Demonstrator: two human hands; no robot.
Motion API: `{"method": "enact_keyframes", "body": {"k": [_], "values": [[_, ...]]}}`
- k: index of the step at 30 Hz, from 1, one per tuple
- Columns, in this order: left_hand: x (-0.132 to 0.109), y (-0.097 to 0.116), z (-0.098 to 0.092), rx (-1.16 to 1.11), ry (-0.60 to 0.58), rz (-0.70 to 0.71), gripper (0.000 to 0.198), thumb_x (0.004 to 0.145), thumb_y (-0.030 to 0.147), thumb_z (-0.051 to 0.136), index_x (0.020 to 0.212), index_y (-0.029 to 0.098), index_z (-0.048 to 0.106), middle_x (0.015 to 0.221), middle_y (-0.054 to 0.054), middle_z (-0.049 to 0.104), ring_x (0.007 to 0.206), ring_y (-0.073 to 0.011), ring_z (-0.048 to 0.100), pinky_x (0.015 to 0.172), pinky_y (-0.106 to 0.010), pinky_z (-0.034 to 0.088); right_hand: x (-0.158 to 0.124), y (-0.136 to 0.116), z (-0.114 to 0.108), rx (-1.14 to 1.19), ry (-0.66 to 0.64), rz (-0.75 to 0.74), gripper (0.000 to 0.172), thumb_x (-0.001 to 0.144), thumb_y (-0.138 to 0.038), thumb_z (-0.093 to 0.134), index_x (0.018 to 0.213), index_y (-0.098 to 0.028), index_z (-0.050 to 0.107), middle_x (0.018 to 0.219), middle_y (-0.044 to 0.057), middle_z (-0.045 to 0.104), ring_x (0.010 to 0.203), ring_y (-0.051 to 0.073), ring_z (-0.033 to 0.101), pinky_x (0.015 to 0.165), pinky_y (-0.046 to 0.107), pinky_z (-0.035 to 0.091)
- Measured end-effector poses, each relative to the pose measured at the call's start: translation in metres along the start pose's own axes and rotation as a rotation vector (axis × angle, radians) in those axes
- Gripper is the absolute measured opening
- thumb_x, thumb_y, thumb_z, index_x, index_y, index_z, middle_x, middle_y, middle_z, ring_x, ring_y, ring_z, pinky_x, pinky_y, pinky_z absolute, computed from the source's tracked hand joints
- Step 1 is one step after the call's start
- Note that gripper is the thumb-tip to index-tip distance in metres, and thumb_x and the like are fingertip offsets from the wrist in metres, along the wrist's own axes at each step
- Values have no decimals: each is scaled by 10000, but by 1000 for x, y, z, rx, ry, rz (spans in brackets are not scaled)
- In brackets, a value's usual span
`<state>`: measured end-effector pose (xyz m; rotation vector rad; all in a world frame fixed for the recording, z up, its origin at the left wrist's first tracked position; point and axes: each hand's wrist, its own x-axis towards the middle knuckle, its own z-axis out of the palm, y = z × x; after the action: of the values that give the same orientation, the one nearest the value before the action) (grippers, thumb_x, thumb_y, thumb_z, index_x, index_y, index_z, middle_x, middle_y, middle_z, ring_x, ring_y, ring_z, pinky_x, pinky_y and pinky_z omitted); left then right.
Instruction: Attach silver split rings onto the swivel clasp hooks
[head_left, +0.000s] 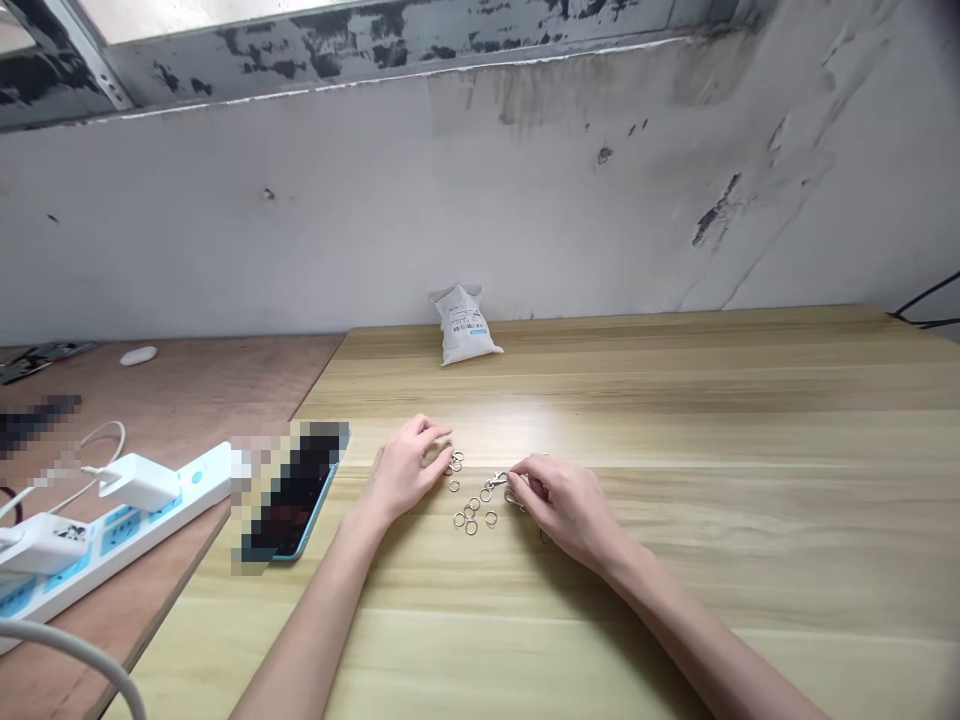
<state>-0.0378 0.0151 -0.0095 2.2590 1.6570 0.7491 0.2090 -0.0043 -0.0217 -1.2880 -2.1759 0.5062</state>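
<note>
A white power strip (112,530) and a phone (296,495) lie left of the person's curled left hand (405,470), its grip unclear. Small silver rings (469,508) scatter between the hands on a pale wooden table (712,400); the right hand (570,510) pinches a silver clasp (495,481). A white bag (465,325) stands by the stained wall (525,200).

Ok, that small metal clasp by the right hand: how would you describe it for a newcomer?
On the pale wood table, small metal rings lie scattered between the left hand and right hand. The clasp sits at the right hand's fingertips. It alone is elongated and hooked; its neighbours are plain round rings.
</note>
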Motion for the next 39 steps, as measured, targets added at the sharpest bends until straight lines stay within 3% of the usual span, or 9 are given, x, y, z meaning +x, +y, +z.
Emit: {"method": "enact_keyframes", "body": {"k": [5, 11, 15, 18, 24, 28, 33, 36, 39], "values": [[2, -8, 10, -35, -26, 20, 189, 916, 250, 534, 972, 209, 710, 891, -42, 612, 832, -176, 599, 724, -287, 459, 0, -1, 2, 51, -5, 12, 231, 940, -283, 493, 786, -204, 646, 691, 0, 653, 596, 127, 538, 579, 253, 331], [1, 1, 7, -170, 39, 10, 137, 903, 245, 579, 868, 189, 699, 830, -29, 640, 747, -147, 606, 700, -267, 466, 0, -2, 1, 91, 57, -28, 232, 954, -285, 484, 826, -195, 654, 716, 8, 642, 589, 122, 532, 582, 256, 347], [-2, 24, 7, -287, 40, 25, 130, 908, 275, 590, 881, 192, 687, 866, -25, 666, 780, -136, 625, 716, -249, 494, -1, -5, 1, 134, 82, -80, 244, 953, -296, 494, 1118, -185, 636, 896, 42, 656, 538, 98, 489, 555, 253, 360], [-6, 41, 10, -462, -103, 89, 72, 873, 223, 633, 866, 196, 699, 902, -25, 690, 857, -144, 643, 771, -247, 500, -2, -9, 2, 214, 38, -118, 327, 951, -304, 513, 1253, -199, 579, 976, 52, 667, 552, 98, 492, 566, 251, 384], [-10, 50, 13, -536, -121, 90, 87, 873, 209, 633, 881, 196, 719, 894, -36, 695, 840, -151, 642, 780, -267, 486, -1, -18, -5, 442, -60, -30, 250, 976, -271, 473, 1141, -239, 659, 967, 32, 706, 668, 121, 551, 609, 248, 404], [-10, 52, 12, -574, -93, 61, 86, 866, 226, 650, 909, 196, 718, 855, -29, 684, 815, -146, 630, 754, -258, 490, 0, -15, -8, 528, -134, 4, 233, 974, -315, 486, 1057, -217, 680, 929, 45, 654, 763, 143, 548, 630, 252, 402], [-10, 56, 12, -724, -110, -31, 119, 869, 295, 666, 906, 190, 706, 857, -24, 689, 800, -136, 631, 764, -254, 497, 1, -16, -9, 622, -134, 52, 242, 968, -366, 491, 906, -187, 642, 881, 34, 587, 722, 130, 506, 617, 247, 392], [-10, 56, 12, -871, -134, -85, 146, 849, 302, 695, 935, 184, 690, 865, -27, 689, 804, -139, 646, 775, -261, 514, 1, -21, -12, 771, -197, 115, 291, 974, -428, 461, 865, -191, 589, 822, 6, 564, 619, 99, 474, 555, 228, 374], [-9, 55, 10, -955, -164, -56, 154, 845, 285, 702, 963, 188, 695, 892, -32, 664, 792, -137, 651, 761, -269, 526, 0, -22, -13, 868, -247, 177, 334, 972, -480, 446, 852, -194, 568, 705, -26, 518, 552, 86, 452, 513, 213, 354]]}}
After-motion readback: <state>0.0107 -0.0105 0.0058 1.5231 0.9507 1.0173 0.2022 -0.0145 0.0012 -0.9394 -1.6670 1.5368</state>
